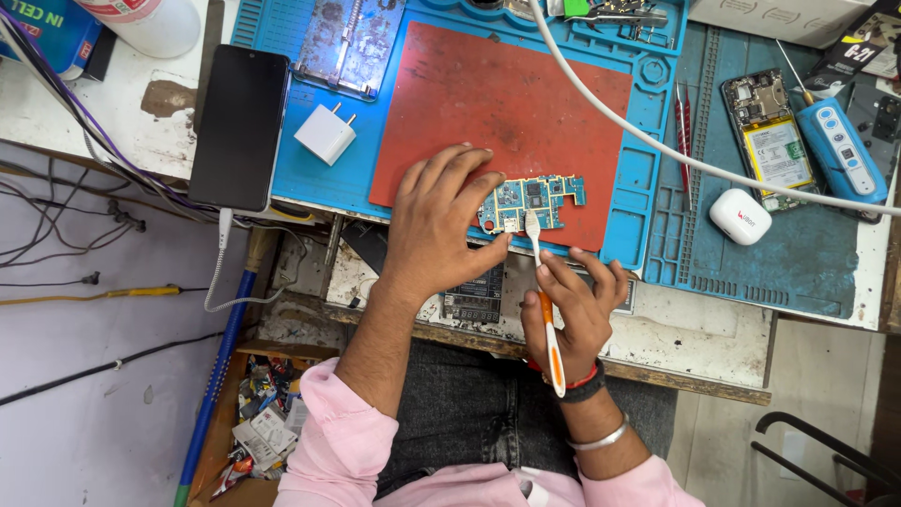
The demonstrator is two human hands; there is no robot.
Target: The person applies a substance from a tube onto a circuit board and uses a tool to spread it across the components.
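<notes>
A small blue circuit board (pixel 535 199) lies near the front edge of a red mat (pixel 488 103). My left hand (pixel 434 221) rests on the mat with its fingertips pressing the board's left end. My right hand (pixel 571 305) holds an orange and white toothbrush (pixel 544 310) upright. Its bristled head touches the board's lower middle.
The red mat lies on a blue work mat (pixel 300 169). On it sit a black phone (pixel 239 127) and a white charger plug (pixel 326 133). To the right are red tweezers (pixel 683 131), an opened phone (pixel 771 131), a blue tool (pixel 845 150) and a white earbud case (pixel 740 216). A white cable (pixel 648 136) crosses above.
</notes>
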